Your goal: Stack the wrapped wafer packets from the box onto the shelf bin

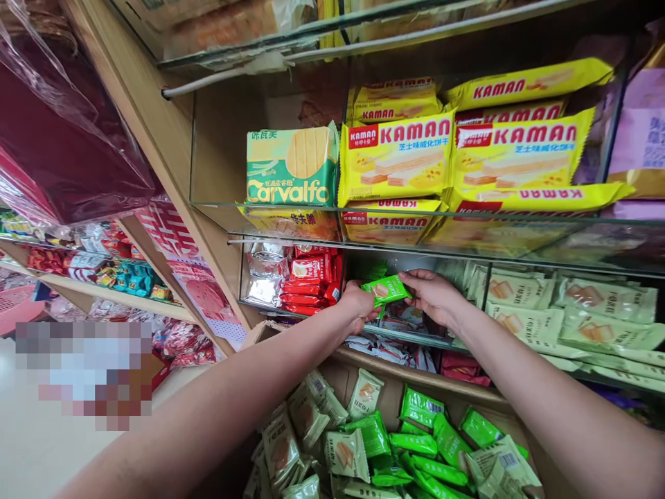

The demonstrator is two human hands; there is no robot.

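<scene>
Between my two hands is a bright green snack packet (pixel 387 289), held at the front of a low shelf compartment. My left hand (pixel 359 305) is closed around the packet's left end. My right hand (pixel 427 292) pinches its right end with thumb and fingers. Behind it, more green wrapping shows inside the compartment, partly hidden by the hands. Below my arms sits an open cardboard box (pixel 343 378) with several loose green packets (pixel 449 440) and pale beige-green packets (pixel 347 454) jumbled together.
Red packets (pixel 312 277) fill the compartment to the left, and pale packets (pixel 524 322) the one to the right. Above, a glass-fronted shelf holds yellow wafer packs (pixel 397 159) and a green biscuit pack (pixel 291 166). A wooden upright (pixel 171 152) stands at the left.
</scene>
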